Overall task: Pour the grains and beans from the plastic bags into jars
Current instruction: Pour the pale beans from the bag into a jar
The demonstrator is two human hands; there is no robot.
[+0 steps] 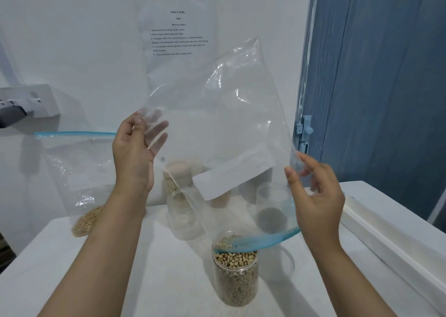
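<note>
I hold a large clear zip bag point(224, 114) upside down, its blue zip mouth point(265, 240) over a clear jar point(235, 275) filled with black-eyed beans. No beans show in the bag. My left hand point(135, 147) pinches the bag's raised bottom corner, fingers behind the plastic. My right hand point(316, 193) grips the bag's edge near the zip. A white label point(231, 174) is stuck on the bag.
A second zip bag point(82, 176) with pale grains leans against the wall at the left. Behind the held bag stand other jars: one empty point(183, 217), one with dark seeds point(272, 208), one cork-lidded point(176, 174). A lid point(287, 263) lies beside the bean jar. A door point(376, 87) is at the right.
</note>
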